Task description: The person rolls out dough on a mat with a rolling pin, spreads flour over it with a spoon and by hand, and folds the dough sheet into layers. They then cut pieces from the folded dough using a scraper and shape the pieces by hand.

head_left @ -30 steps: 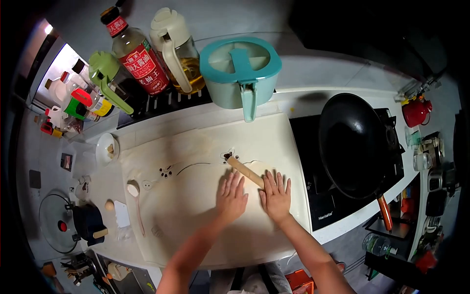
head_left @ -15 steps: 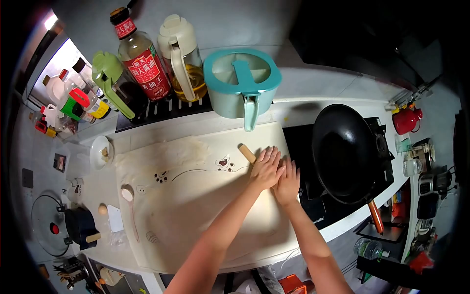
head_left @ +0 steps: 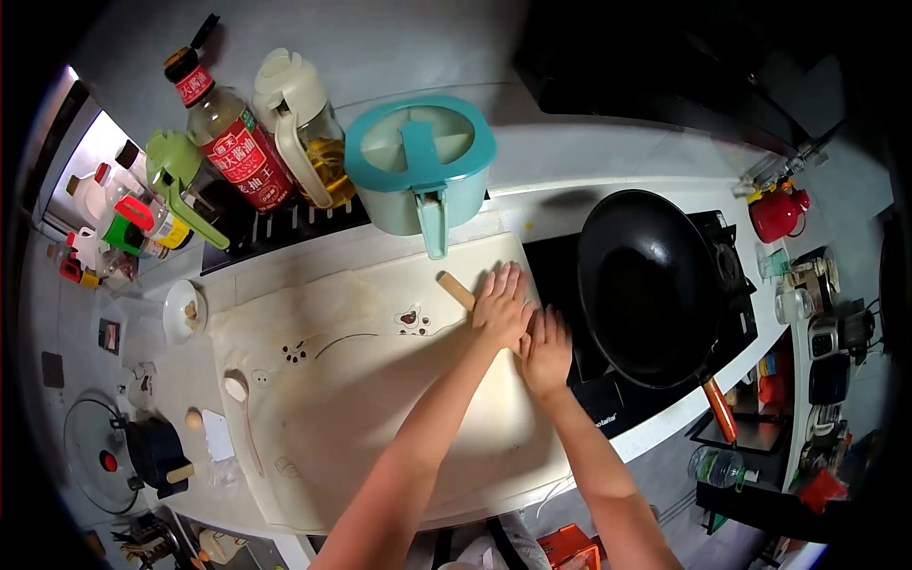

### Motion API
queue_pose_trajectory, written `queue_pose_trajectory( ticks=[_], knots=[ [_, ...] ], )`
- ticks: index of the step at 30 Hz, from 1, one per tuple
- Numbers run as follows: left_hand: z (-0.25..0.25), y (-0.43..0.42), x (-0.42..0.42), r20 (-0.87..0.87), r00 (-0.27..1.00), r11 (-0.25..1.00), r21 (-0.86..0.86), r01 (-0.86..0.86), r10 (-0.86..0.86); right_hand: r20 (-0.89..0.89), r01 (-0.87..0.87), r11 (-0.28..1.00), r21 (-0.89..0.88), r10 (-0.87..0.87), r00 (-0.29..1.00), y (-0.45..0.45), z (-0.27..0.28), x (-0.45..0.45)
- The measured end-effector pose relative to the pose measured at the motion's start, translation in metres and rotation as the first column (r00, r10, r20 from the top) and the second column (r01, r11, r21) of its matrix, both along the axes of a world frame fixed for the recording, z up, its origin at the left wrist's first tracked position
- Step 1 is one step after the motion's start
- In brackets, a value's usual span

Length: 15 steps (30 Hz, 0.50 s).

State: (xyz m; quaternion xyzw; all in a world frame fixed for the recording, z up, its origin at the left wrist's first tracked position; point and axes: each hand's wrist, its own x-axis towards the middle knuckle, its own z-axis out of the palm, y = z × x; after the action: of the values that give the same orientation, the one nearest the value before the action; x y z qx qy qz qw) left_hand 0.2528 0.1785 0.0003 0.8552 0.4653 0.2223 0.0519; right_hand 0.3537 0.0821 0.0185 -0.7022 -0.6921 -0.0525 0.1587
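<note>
Left hand (head_left: 501, 312), right hand (head_left: 547, 358) shifted rightward, both uncurled, seemingly atop one rolling pin (head_left: 456, 290)

Left hand (head_left: 501, 312) covers part of a wooden rolling pin (head_left: 456, 290), right hand (head_left: 546, 353) beside it, near the mat's (head_left: 380, 461) right edge.

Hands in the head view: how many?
2. The left hand lies over the rolling pin; the right hand is close beside the left, at the edge of the mat nearest the stove. Neither is hidden.
</note>
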Motion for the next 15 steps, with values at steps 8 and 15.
queue_pose_trajectory(
  ticks=[8,15],
  knots=[
    [0.007,-0.057,-0.043,0.089,0.996,0.997,-0.079,0.026,-0.018,-0.268,-0.152,0.979,0.133,0.183,0.946,-0.037,0.004,-0.024],
    [0.003,-0.117,-0.143,-0.184,0.933,0.945,-0.057,-0.323,0.308,-0.13,-0.315,0.948,-0.038,0.308,0.943,-0.027,0.011,-0.04]
  ],
)
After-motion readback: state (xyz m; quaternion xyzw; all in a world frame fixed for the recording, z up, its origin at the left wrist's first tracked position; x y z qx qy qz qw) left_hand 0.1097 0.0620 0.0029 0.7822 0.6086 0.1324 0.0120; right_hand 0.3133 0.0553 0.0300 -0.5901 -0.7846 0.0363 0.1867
